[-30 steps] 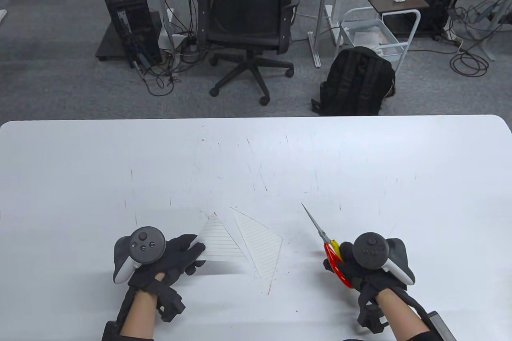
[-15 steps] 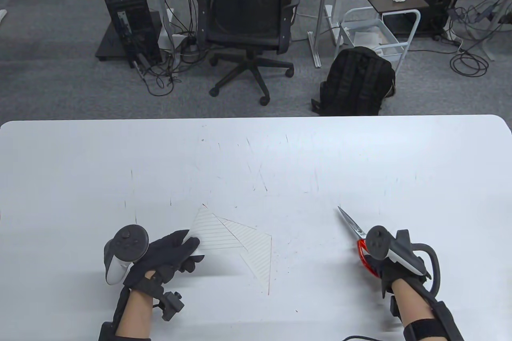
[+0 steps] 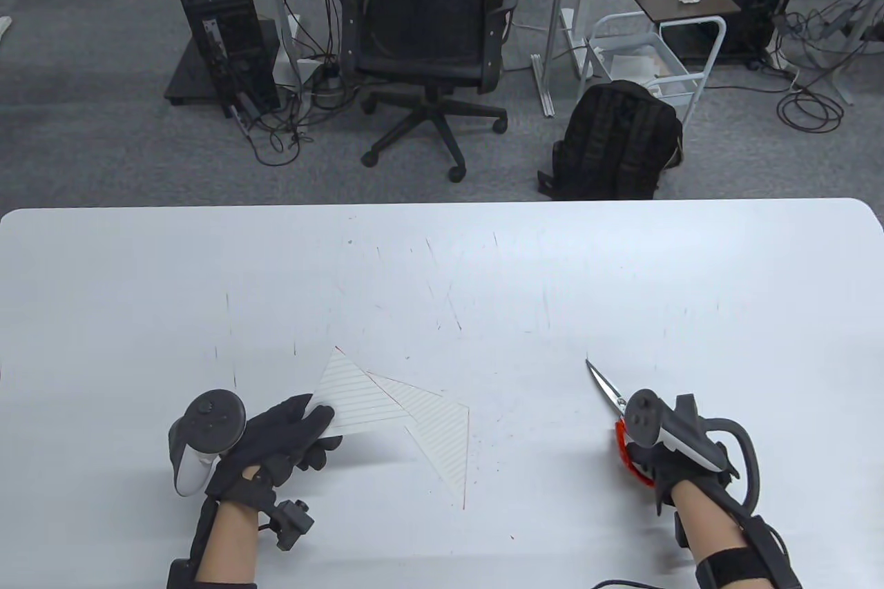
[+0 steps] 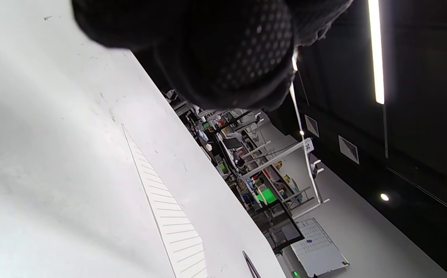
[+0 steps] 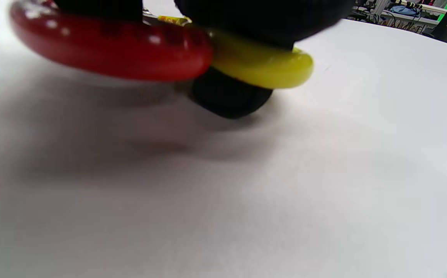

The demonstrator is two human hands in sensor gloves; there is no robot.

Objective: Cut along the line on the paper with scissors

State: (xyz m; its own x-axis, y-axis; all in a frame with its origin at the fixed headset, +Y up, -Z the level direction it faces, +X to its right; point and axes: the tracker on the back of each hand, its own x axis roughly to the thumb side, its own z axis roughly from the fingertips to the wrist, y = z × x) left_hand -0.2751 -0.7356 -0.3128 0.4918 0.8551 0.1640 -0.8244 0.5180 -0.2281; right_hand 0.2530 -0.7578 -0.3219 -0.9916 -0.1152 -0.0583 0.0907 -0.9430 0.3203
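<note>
Gripping scissors (image 3: 615, 413), right hand (image 3: 663, 454); left fingers (image 3: 314, 420) pinch paper (image 3: 359, 396).

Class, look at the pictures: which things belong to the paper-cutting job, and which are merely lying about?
Belong to the job:
- scissors, held by the right hand
- two paper pieces, one held by the left hand

Lying about:
- office chair
- backpack
</note>
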